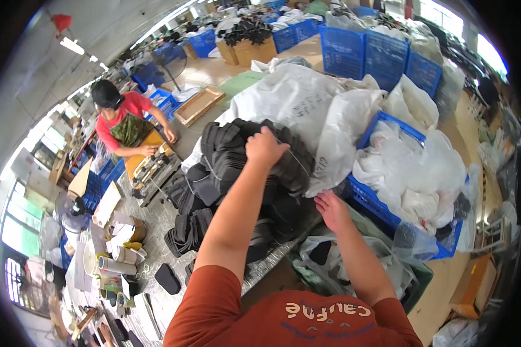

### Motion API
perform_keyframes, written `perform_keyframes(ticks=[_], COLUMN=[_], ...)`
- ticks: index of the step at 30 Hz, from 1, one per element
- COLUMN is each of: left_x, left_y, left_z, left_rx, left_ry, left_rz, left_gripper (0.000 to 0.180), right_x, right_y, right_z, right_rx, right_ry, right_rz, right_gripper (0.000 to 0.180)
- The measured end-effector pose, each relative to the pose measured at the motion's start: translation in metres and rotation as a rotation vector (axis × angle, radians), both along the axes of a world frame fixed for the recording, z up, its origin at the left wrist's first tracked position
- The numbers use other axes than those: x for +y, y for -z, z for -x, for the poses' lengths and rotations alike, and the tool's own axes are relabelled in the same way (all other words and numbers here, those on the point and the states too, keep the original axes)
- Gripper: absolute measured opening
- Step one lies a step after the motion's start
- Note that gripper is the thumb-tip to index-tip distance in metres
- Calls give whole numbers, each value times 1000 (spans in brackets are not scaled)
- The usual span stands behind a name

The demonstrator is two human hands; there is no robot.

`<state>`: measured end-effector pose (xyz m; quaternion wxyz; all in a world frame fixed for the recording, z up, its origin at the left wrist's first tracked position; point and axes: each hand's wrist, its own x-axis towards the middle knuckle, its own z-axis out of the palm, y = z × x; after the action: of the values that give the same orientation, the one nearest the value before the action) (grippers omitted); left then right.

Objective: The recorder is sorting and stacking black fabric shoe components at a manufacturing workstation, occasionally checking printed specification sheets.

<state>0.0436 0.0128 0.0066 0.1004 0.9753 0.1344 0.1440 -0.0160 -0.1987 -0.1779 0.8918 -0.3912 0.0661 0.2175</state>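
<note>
In blue crate point(375, 211), white plastic bags point(422, 173) | in green bin point(421, 284), pale bag point(388, 277) with black piece point(320, 253) | reaching forward with left hand point(265, 148), lower with right hand point(333, 211) | tied black pads point(292, 166) on bench point(149, 232), directly under left fingers, curled, cannot tell if gripping | right fingers spread, released, beside white sack point(342, 134)
</note>
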Motion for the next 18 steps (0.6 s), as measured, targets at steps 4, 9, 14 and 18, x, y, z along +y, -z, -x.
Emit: perform_keyframes(ticks=[4, 9, 14, 18], left_x=[2, 11, 23, 14], left_y=[10, -11, -24, 1], left_z=[6, 41, 82, 93], left_rx=[-13, -441, -494, -382], left_ry=[124, 344, 377, 522], left_rz=[-57, 113, 844, 1370], left_gripper=[60, 63, 68, 69], right_x=[42, 39, 6, -24], right_y=[-12, -55, -107, -153], right_z=[-37, -4, 38, 56], right_rx=[54, -34, -491, -677], right_ry=[-93, 110, 369, 489], right_rz=[-8, -120, -159, 110], right_gripper=[54, 46, 38, 73])
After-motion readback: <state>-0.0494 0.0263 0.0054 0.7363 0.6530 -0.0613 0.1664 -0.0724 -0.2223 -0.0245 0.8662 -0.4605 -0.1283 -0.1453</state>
